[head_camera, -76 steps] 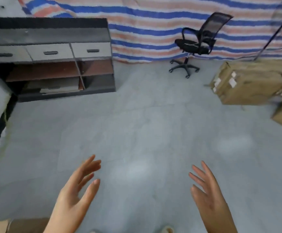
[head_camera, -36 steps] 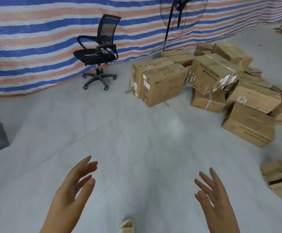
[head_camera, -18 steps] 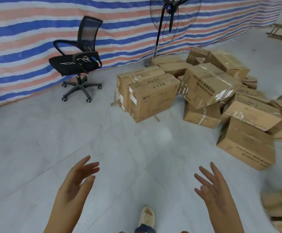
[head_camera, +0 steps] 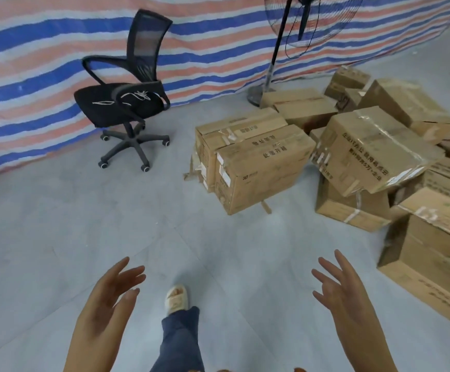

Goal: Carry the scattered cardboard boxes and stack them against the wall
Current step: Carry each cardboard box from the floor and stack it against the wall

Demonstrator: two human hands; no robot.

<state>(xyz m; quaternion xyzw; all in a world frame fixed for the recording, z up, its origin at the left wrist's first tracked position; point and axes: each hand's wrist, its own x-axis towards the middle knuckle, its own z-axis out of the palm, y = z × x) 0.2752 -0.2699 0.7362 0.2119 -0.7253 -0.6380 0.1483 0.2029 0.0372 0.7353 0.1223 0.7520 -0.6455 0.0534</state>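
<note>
Several brown cardboard boxes lie in a loose heap on the grey floor at the right. The nearest middle box (head_camera: pixel 261 167) stands on the floor with printed text on top. Right of it a tilted box (head_camera: pixel 371 149) leans on a lower box (head_camera: pixel 350 210). A large box (head_camera: pixel 433 259) sits at the right edge, closest to me. My left hand (head_camera: pixel 108 299) and my right hand (head_camera: pixel 344 294) are raised in front of me, palms facing each other, fingers spread, holding nothing. Both hands are well short of the boxes.
A black office chair (head_camera: pixel 127 100) on wheels stands at the left by the striped tarpaulin wall (head_camera: pixel 44 63). A standing fan (head_camera: pixel 277 47) rises behind the boxes. My foot (head_camera: pixel 177 298) in a light slipper steps forward on the floor between my hands.
The view swung right from the cabinet to the box heap and I have walked closer; the boxes and chair look larger. My foot has come forward. Both hands stay raised and empty.
</note>
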